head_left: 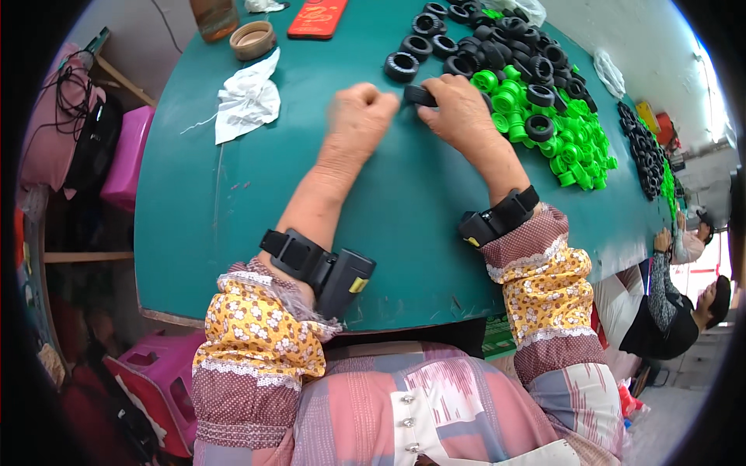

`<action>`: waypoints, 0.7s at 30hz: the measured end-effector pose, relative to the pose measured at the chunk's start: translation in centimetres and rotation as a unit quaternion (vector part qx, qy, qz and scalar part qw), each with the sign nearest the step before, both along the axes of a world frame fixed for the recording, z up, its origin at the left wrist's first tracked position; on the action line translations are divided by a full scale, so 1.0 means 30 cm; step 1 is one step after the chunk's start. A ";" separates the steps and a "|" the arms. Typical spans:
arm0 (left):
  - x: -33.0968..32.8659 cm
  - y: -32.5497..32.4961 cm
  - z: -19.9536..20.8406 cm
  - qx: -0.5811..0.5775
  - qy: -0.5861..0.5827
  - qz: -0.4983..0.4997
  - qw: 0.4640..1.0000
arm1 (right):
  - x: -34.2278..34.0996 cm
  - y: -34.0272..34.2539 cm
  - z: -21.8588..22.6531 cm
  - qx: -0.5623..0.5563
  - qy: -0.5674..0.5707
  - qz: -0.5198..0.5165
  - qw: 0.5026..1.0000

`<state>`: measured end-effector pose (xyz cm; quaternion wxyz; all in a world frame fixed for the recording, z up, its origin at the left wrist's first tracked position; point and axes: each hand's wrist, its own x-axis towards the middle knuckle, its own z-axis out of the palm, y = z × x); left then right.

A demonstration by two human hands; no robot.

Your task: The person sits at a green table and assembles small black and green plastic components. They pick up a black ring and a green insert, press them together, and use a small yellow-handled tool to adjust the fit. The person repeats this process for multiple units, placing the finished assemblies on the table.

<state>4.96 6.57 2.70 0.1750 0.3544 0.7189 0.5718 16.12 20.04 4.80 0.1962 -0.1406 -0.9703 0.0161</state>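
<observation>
My right hand [460, 109] grips a small black toy tyre [420, 95] between thumb and fingers, just above the green tabletop. Beside it on the left, my left hand [360, 118] is closed in a fist and slightly smeared; whatever its fingers hold, if anything, is hidden. The two hands are close but apart. Right of my right hand lies a heap of bright green wheel hubs [579, 147]. Behind them are piled many black tyres [513, 50], a few of them lying among the hubs. One loose tyre [401, 67] lies flat just beyond my hands.
On the far left of the green table [186, 202] are a crumpled white tissue [247, 101], a round brown dish [252, 40] and a red phone-shaped item [317, 17]. More tyres [641, 147] lie along the right side. Co-workers, one in black [672, 322], sit at right.
</observation>
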 end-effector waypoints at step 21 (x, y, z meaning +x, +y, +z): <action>0.033 -0.051 0.034 0.058 -0.359 -0.094 0.927 | 0.331 -0.008 0.061 -0.236 0.016 -0.166 0.957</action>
